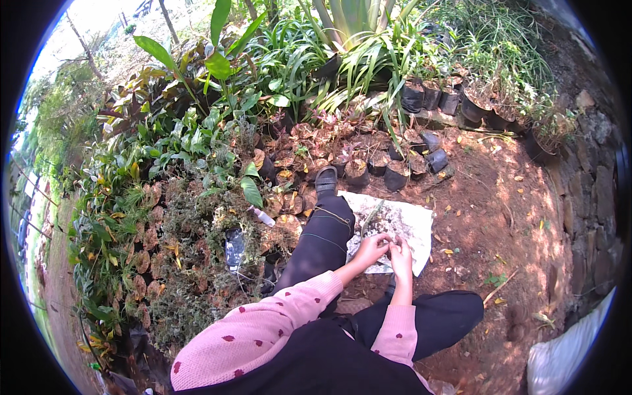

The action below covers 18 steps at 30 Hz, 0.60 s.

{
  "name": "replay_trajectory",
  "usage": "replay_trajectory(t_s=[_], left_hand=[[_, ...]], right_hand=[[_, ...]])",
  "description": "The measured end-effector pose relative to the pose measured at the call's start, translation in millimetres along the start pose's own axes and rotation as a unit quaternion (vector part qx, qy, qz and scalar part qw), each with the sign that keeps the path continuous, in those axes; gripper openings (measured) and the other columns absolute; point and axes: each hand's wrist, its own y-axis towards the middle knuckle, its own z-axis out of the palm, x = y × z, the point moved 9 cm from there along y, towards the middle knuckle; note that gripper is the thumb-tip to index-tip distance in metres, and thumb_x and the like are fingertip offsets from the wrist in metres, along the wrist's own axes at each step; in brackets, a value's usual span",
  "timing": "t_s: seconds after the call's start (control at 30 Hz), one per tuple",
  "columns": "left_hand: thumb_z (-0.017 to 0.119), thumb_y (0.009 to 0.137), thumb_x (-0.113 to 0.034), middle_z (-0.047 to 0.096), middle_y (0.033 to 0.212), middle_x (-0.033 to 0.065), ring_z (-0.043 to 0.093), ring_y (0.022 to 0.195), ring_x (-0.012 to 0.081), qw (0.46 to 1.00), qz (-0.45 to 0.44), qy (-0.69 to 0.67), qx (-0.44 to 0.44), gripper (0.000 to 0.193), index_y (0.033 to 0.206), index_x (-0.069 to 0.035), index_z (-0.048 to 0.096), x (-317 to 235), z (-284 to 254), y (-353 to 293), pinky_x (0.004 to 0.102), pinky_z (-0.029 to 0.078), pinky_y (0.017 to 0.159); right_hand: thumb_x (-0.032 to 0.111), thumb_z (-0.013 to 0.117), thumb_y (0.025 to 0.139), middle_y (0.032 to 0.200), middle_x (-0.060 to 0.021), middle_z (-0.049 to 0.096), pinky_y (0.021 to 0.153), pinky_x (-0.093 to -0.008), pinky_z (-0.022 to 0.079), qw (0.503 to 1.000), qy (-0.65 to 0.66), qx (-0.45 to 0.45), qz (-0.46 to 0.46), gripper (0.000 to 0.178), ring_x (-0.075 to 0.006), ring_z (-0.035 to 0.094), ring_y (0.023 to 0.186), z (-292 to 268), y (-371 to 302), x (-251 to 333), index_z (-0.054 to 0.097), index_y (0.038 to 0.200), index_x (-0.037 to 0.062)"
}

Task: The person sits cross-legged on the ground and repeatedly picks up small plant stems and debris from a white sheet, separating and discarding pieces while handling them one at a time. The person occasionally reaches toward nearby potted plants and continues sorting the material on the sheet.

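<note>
My left hand (373, 248) and my right hand (400, 255) meet over a white sheet (422, 224) spread on the ground in front of me. The fingers of both are closed together at the fingertips. Something small and dark seems pinched between them, too small to name. On the sheet lies a loose heap of grey-brown crumbly material (395, 220). A long, thin greenish strip, like a leaf or blade (374, 214), rests across the heap's left side, just beyond my left hand.
Rows of black nursery bags (395, 176) with soil and dry leaves stand beyond the sheet. Left of my leg are a small white bottle (263, 217), a dark phone-like slab (234, 249) and dense plants. A stone wall (592, 197) and white sack (566, 355) border the right.
</note>
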Motion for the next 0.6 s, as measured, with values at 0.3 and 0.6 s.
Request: replay_trajectory(t_s=[0.3,0.6], left_hand=[[0.061,0.08,-0.008,0.057,0.061,0.0055,0.048,0.053,0.0078,0.998,0.057,0.008,0.024,0.018,0.097,-0.005,0.066,7,39,10,0.0278,0.04,0.05],[0.063,0.077,-0.013,0.067,0.082,0.0121,0.064,0.074,0.0165,0.992,0.031,0.031,0.117,0.021,0.097,-0.004,0.065,-27,78,15,0.0312,0.048,0.068]], right_hand=[[0.021,0.061,0.085,0.076,-0.0131,0.064,0.066,-0.0339,0.048,0.991,-0.11,-0.079,-0.009,0.038,-0.021,0.062,0.069,-37,-1,-8,0.056,0.117,0.0002],[0.014,0.054,0.088,0.081,-0.0132,0.061,0.069,-0.0329,0.046,0.984,-0.084,-0.155,-0.009,0.033,-0.0185,0.057,0.071,-76,-13,-13,0.053,0.119,0.0007]])
